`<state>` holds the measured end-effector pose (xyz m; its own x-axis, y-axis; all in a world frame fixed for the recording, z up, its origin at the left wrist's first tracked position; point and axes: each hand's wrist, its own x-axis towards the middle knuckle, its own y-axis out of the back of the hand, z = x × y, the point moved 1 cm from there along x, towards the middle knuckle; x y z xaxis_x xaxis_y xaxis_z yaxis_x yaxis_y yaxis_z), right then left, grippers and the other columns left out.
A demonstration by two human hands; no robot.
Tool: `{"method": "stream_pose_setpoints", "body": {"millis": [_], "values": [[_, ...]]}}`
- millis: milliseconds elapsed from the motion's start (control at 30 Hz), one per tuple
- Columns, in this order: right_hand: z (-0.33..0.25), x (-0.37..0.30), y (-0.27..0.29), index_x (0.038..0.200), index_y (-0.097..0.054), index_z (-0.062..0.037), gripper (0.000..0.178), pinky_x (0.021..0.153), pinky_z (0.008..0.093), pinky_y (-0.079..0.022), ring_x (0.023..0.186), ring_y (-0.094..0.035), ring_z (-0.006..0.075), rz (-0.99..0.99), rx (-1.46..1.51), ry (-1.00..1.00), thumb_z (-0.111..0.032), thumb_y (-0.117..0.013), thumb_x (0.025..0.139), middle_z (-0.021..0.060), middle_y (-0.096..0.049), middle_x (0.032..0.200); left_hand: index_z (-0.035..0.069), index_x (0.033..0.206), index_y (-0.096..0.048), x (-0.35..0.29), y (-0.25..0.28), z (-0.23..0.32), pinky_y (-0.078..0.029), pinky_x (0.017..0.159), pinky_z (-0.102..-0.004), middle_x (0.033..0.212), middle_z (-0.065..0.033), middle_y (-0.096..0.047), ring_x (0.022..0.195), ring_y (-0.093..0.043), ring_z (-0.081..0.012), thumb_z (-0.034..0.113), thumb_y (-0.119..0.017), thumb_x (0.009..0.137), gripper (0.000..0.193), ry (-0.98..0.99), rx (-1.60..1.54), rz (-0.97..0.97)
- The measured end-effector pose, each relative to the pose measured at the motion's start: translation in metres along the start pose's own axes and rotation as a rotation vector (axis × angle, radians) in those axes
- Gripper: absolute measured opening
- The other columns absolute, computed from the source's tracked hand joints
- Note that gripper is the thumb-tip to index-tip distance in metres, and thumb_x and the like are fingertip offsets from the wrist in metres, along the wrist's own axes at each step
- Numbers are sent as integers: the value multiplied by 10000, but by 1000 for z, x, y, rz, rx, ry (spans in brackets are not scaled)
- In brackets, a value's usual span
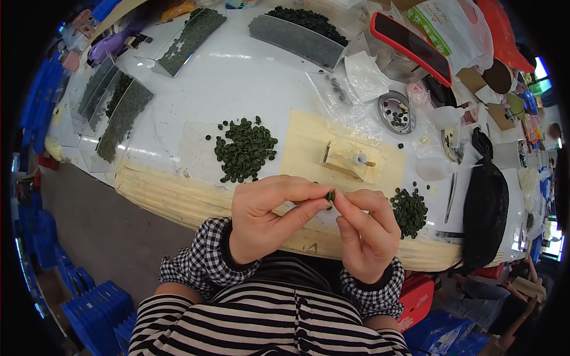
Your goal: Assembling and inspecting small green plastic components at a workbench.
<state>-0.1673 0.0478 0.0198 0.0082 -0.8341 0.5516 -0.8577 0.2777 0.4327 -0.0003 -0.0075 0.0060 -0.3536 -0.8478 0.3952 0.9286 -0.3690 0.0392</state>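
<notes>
Striped shirt [261, 323] below both hands [258, 216] [373, 237], a small green piece [330, 196] pinched between them

A small dark green piece [330, 194] is pinched between the tips of the left fingers [309, 190] and right fingers [351, 207], held above the front edge of the tabletop [231, 77]. Its narrow side shows, standing roughly upright, while the fingers hide much of it; its exact shape cannot be told.

Beyond the left fingers and to their left lies a larger heap [244, 149] of similar green pieces, small, rounded and jumbled, a few strays scattered around its edge. A smaller heap [409, 212] sits just to the right of the right fingers.
</notes>
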Motion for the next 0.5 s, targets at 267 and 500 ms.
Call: {"method": "stream_pose_setpoints", "body": {"millis": [267, 500], "values": [[-1, 0, 0, 1097, -711, -9, 339, 699, 290, -493, 817, -623, 225, -2, -9, 6, 40, -719, 762, 107, -669, 965, -26, 1039, -699, 1, 0, 1, -549, 701, -248, 917, -148, -717, 798, -698, -174, -48, -715, 821, 220, -11, 12, -4], [-1, -1, 1, 1100, -709, -10, 344, 711, 301, -493, 823, -625, 234, -2, -9, -17, 43, -716, 760, 111, -668, 971, -24, 1049, -699, 1, 0, 1, -545, 688, -248, 915, -145, -717, 777, -692, -166, -54, -711, 820, 231, -27, 34, -13]]}}
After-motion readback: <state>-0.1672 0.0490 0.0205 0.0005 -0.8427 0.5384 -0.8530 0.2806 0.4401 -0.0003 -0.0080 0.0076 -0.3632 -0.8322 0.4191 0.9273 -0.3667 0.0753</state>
